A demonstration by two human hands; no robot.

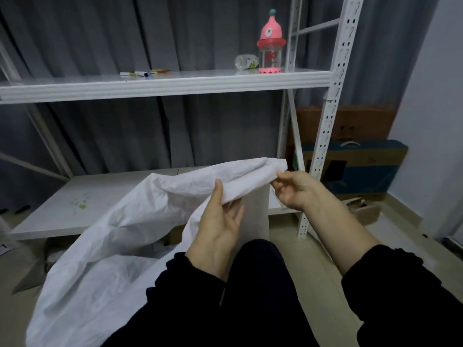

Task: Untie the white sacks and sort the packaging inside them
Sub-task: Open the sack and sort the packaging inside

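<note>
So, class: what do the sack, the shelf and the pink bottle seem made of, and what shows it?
Sack: probably woven plastic, matte; stiff, papery creases. Shelf: likely white-painted metal; punched uprights. Bottle: seemingly plastic, clear body, glossy pink cap; moulded shape.

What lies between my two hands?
In the head view, a bunched edge of the crinkled white sack spans between the left hand and the right hand; both pinch it.

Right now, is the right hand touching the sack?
Touching. The head view shows the right hand pinching the top edge of the sack, with no gap between them.
</note>
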